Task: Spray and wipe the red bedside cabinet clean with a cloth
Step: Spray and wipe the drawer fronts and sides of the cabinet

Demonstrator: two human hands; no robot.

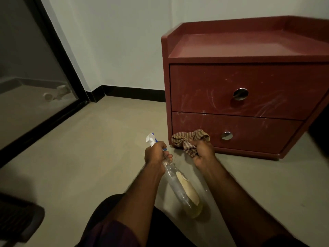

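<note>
**Holdings: spray bottle and cloth, at the foot of the red cabinet**

Item 1. Red bedside cabinet (231, 45). Stands on the floor (89, 139) against the pale wall (124, 41), to the right of the view. Two drawers with round metal pulls; the upper drawer front (201, 86) and lower drawer front (258, 134) carry whitish smears. The top has a raised rim. Likely rigid and heavy enough to stay put under wiping.

Item 2. Spray bottle (179, 186). Clear plastic, a little yellowish liquid at the base; probably light, smooth, slightly slippery. Long axis runs from the base, near the person, up to the white nozzle, which points away and leftward, not at the cabinet. The left hand (156, 155) grips the neck, fingers curled at the trigger; that is the sensible hold.

Item 3. Cloth (185, 139). Striped, soft, limp, bunched. The right hand (203, 152) clutches it in a closed fist beside the cabinet's lower left corner; whether it touches the drawer cannot be told. Best held in a wad, as here.
</note>
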